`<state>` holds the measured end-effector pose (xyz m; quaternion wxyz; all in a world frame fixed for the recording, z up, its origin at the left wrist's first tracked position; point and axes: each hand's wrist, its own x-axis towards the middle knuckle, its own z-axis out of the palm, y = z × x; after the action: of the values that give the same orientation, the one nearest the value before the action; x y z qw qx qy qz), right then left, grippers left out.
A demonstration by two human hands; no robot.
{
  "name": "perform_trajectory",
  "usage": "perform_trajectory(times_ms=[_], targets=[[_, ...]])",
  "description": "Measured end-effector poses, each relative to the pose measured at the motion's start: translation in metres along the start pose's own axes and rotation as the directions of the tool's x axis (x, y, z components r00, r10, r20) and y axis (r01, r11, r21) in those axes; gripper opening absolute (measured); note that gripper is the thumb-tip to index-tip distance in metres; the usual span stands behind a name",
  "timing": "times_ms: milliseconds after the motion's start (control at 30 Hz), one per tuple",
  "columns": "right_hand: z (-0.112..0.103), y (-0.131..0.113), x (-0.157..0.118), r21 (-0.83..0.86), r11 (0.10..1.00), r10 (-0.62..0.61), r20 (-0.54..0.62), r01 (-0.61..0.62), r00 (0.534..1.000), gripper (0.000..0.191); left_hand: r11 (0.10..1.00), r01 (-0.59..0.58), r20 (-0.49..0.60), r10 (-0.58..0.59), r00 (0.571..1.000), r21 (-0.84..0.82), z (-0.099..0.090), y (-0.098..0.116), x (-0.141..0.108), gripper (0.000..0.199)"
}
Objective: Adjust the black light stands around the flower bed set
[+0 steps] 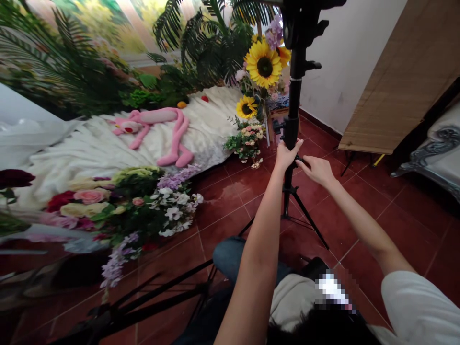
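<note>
While the left hand (288, 154) is wrapped around the upright pole of a black stand (295, 98), the right hand (318, 169) is just beside it on the right, its thumb and fingers drawn narrow on a small black knob (297, 160) at the side of the pole. The stand rises above both hands past the upper edge of the view, with more clamps and levers along it, and its splayed legs (311, 223) spread below them on the red tiled floor (230, 184).

Near the left hand, to its left, is a small arrangement of pale pink flowers (249, 136); above that, yellow sunflowers (264, 67) come close to the pole. Farther left of the hand, a pink plush toy (160, 116) lies stretched out on a cream blanket (212, 117), with green palm fronds (212, 48) behind it. White blossoms (174, 211) stand lower and to the left of the hand, and well below them are the dark legs of another stand (161, 304).

Beyond the right hand, up and to the right, a brown panel (398, 86) leans at a slant, and a seat with carved silver trim (440, 146) is farther right. Below the left hand, a denim-clad knee (232, 258) shows beside the left forearm.
</note>
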<state>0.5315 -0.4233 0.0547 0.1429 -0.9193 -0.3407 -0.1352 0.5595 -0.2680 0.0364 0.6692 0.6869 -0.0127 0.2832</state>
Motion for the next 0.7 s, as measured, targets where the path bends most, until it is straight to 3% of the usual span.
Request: perform_trajectory(times_ms=[133, 233, 300, 400, 467, 700], targets=[[0.005, 0.006, 0.007, -0.028, 0.999, -0.045, -0.012, 0.045, 0.999, 0.056, 1.000, -0.007, -0.004, 0.007, 1.000, 0.014, 0.000, -0.001, 0.001, 0.034], [0.018, 0.006, 0.011, 0.145, 0.989, 0.033, -0.078, -0.021, 0.996, 0.060, 1.000, 0.001, 0.006, -0.001, 1.000, 0.016, -0.001, 0.001, 0.000, 0.034], [0.028, 0.002, 0.013, 0.381, 0.921, 0.134, -0.109, -0.083, 0.985, 0.069, 1.000, 0.004, 0.003, -0.004, 1.000, 0.027, -0.001, 0.003, -0.001, 0.035], [0.039, -0.006, 0.015, 0.676, 0.723, 0.258, -0.071, -0.143, 0.964, 0.077, 0.999, -0.001, -0.017, 0.002, 1.000, 0.049, -0.001, 0.005, -0.002, 0.034], [0.041, -0.009, 0.015, 0.751, 0.642, 0.268, -0.031, -0.154, 0.963, 0.079, 0.999, -0.001, -0.028, 0.002, 1.000, 0.054, 0.000, 0.006, -0.003, 0.034], [0.050, -0.012, 0.017, 0.820, 0.552, 0.310, -0.034, -0.151, 0.950, 0.077, 0.998, -0.010, 0.027, 0.009, 1.000, 0.055, -0.011, 0.010, -0.027, 0.040]])
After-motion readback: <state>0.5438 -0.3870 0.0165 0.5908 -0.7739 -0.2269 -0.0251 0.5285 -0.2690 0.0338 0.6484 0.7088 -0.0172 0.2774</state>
